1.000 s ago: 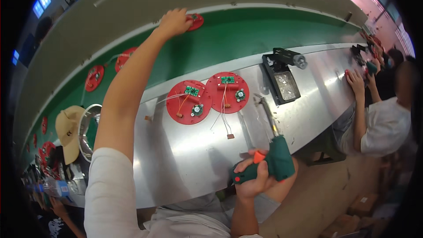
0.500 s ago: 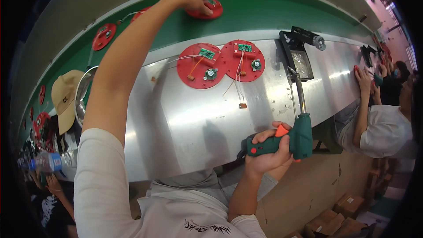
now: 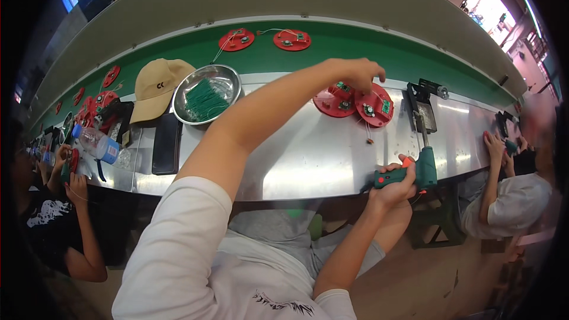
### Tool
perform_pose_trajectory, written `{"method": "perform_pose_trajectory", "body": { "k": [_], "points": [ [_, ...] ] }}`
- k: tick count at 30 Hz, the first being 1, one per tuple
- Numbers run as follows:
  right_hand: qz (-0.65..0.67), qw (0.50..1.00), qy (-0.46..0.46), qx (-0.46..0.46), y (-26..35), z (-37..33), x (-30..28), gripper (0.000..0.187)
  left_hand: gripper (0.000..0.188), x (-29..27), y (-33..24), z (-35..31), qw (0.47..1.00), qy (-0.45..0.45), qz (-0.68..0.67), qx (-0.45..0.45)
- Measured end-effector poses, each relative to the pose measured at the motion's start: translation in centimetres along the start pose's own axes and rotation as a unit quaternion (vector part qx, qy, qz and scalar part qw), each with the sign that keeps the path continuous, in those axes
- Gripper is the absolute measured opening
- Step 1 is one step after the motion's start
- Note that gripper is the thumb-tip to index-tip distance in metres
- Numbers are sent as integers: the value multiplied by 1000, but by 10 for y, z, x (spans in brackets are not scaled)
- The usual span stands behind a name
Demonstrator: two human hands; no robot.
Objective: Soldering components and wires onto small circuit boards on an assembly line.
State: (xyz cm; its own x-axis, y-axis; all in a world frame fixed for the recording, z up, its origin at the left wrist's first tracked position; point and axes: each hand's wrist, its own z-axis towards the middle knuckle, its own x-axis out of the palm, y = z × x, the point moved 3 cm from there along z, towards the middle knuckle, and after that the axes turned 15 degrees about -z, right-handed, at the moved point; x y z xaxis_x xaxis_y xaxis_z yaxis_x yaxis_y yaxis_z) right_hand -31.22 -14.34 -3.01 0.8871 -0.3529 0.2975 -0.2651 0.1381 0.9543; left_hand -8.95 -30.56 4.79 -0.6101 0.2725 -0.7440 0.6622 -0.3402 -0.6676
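My left hand (image 3: pixel 361 73) reaches over the bench, its fingers bent at the upper rim of a red disc (image 3: pixel 378 121). It appears to grip that disc, which carries a small green circuit board and a round part. Just left of it another red disc (image 3: pixel 325 106) lies close, partly overlapped, with similar parts. Thin wires with a small connector hang below the pair. In my right hand (image 3: pixel 392 192) is a green soldering gun (image 3: pixel 425 169) with an orange trigger. Its metal tip points up at the black soldering stand (image 3: pixel 424 115).
A steel bowl (image 3: pixel 236 86) holds green wires (image 3: pixel 204 102). Beside it are a tan cap (image 3: pixel 155 92), a black flat case (image 3: pixel 166 145) and a plastic bottle (image 3: pixel 95 142). Red discs (image 3: pixel 291 40) sit on the green belt (image 3: pixel 338 38) behind. People work at both sides.
My left hand has come from the belt, where it gripped a red disc, to the discs on the bench. The view has swung left. My right hand still holds the soldering gun.
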Motion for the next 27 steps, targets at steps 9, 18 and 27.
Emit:
{"method": "perform_pose_trajectory", "body": {
  "k": [9,18,27],
  "points": [
    [-21,999,8,-34,-7,3,-9,35,55,-113,99,-80,913,-310,210,-162],
    [-52,998,14,-22,-4,-2,0,37,65,-101,219,-157,781,-383,181,-459],
    [-54,999,-4,2,-3,-1,0,41,62,-66,202,-129,762,-422,224,-437]
  ]
}}
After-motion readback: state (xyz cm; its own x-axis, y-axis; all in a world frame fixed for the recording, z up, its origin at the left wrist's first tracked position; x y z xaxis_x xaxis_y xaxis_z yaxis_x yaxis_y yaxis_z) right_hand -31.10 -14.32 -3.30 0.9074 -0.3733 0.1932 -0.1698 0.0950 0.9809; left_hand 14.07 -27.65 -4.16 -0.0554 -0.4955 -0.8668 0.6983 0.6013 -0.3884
